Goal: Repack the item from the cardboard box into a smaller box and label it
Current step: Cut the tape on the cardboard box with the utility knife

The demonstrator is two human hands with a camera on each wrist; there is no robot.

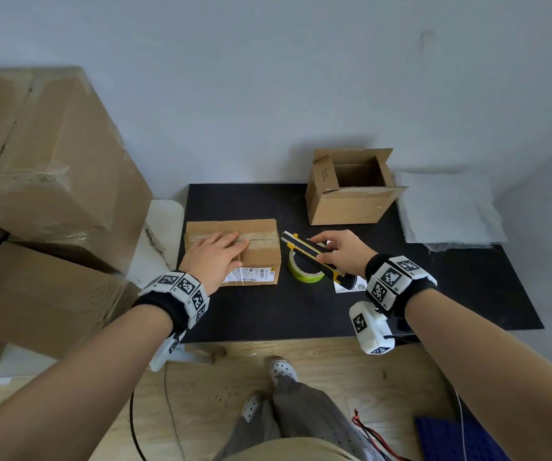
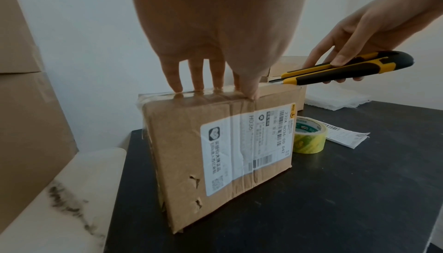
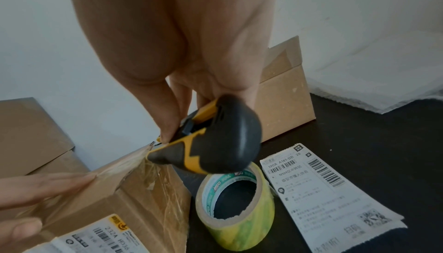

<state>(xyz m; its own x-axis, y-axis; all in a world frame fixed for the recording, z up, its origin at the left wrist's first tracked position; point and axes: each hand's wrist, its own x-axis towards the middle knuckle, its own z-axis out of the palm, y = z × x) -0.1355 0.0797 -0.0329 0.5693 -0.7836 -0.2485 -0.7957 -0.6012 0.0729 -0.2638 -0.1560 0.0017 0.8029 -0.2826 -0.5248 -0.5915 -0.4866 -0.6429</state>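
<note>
Forearms enter from the near edge, each with a marker-covered wristband. Left hand (image 1: 213, 257): fingers straight and spread, pressed flat on the top of the sealed cardboard box (image 1: 261, 261), holding nothing, fingertips lying on the clear tape strip (image 2: 201, 94) that runs along the top seam. Right hand (image 1: 339, 249): fingers and thumb curled round a yellow-and-black utility knife (image 1: 314, 257), its tip at the box's right top edge, where the tape seam ends. Box: taped shut, printed shipping label (image 2: 249, 143) on its near side, standing on the black table (image 1: 434, 294) at left centre; the item inside is hidden. Judgement on the step in hand, slitting the seam: blade best kept shallow so it parts tape only and spares the contents; stroke best run along the seam with the steadying fingers shifted off its line first, since they now lie in the blade's path; downward pressure from the left hand should keep the box from sliding. Roll of yellow-green packing tape (image 3: 236, 211): just right of the box, beneath the knife. Loose printed label sheet (image 3: 328, 196): beside the roll. Smaller open cardboard box (image 1: 351, 191): farther back on the table, flaps up, apparently empty. White padding sheets (image 1: 451, 211): right of it. Large cartons (image 1: 45, 154): stacked at far left.
</note>
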